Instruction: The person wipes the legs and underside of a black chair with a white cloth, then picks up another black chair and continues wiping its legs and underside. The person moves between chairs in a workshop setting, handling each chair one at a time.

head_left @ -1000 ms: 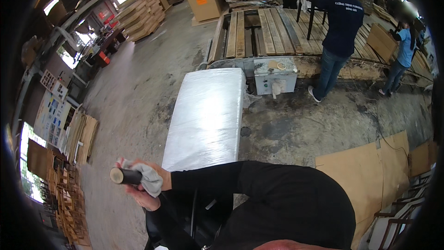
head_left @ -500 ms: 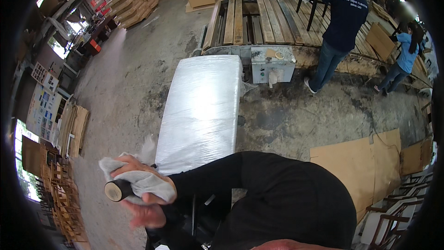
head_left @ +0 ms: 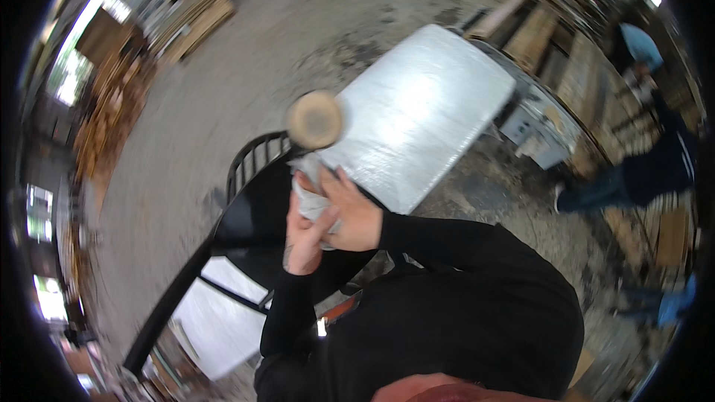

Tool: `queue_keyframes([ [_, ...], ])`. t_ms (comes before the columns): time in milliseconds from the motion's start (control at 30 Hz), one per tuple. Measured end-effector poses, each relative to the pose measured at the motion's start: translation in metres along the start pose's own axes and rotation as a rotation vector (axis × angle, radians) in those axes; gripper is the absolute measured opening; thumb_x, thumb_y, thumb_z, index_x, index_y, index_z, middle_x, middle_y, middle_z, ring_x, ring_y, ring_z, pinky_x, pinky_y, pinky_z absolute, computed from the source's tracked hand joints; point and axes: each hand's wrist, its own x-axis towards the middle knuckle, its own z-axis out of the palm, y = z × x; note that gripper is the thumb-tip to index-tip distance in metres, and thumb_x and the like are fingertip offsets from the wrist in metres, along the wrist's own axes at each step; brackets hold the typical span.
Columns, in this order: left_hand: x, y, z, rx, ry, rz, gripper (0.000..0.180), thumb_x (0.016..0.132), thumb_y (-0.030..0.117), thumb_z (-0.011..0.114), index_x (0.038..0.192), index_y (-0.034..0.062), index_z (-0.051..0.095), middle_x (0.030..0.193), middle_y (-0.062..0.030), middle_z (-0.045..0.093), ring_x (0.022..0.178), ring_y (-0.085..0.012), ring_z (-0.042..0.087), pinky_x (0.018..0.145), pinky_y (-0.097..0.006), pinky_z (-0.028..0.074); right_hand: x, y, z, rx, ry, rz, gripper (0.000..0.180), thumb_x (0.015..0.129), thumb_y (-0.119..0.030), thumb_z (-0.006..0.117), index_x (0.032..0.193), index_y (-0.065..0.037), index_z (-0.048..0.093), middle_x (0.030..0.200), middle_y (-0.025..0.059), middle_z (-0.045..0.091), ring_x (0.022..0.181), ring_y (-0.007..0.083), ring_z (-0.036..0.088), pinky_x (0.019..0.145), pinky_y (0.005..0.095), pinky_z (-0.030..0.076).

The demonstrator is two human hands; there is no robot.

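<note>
A black chair [head_left: 257,212] is tipped over in front of me, its slatted back [head_left: 253,155] to the left and one long black leg [head_left: 167,301] reaching toward the lower left. Another leg points up at me, its round tan end [head_left: 316,120] blurred by motion. Just below that end, a light grey cloth [head_left: 311,202] is wrapped against the leg. My right hand [head_left: 351,214] closes round the cloth from the right. From the left, my left hand [head_left: 302,244] grips it too, with the fingers of both hands meeting. The leg's shaft is mostly hidden by them.
A flat board wrapped in clear film [head_left: 424,104] lies beyond the chair; another pale wrapped surface [head_left: 223,320] is under it. A grey metal box [head_left: 538,130] stands by the slatted wooden platform [head_left: 588,74]. A co-worker in dark clothes [head_left: 655,171] is at the right.
My view has swung round, bringing the chair into sight. My left hand, earlier loose below the leg, has closed on the cloth beside my right hand.
</note>
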Motion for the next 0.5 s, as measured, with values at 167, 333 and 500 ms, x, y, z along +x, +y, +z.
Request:
queue_keyframes([
  [167, -0.007, 0.035, -0.034, -0.011, 0.151, -0.150, 0.026, 0.091, 0.006, 0.064, 0.117, 0.0006, 0.062, 0.102, -0.0062, 0.069, 0.090, -0.0136, 0.067, 0.080, -0.029, 0.053, -0.024, 0.026, -0.039, 0.445, -0.205, -0.264, 0.095, 0.077, -0.033, 0.079, 0.153, -0.004, 0.030, 0.149, 0.0268, 0.035, 0.139, 0.0443, 0.037, 0.114, 0.0592, 0.025],
  [333, 0.085, 0.075, -0.106, 0.271, 0.493, 0.496, 0.031, 0.097, 0.018, 0.062, 0.125, 0.0054, 0.057, 0.102, -0.0057, 0.068, 0.090, -0.0153, 0.067, 0.078, -0.032, 0.055, -0.013, 0.043, 0.006, 0.460, 0.314, 0.257, 0.074, 0.086, -0.024, 0.073, 0.145, 0.000, 0.036, 0.133, 0.0274, 0.053, 0.130, 0.0357, 0.050, 0.110, 0.0416, 0.036],
  [500, 0.223, 0.016, -0.138, 0.958, -0.036, -0.195, 0.059, 0.092, 0.050, 0.063, 0.132, 0.0064, 0.057, 0.114, -0.0130, 0.066, 0.103, -0.0242, 0.062, 0.089, -0.039, 0.050, -0.010, 0.049, 0.058, 0.501, 0.235, 0.497, 0.041, 0.097, -0.017, 0.058, 0.129, 0.004, 0.043, 0.087, 0.0176, 0.071, 0.075, 0.0292, 0.073, 0.068, 0.0395, 0.055],
])
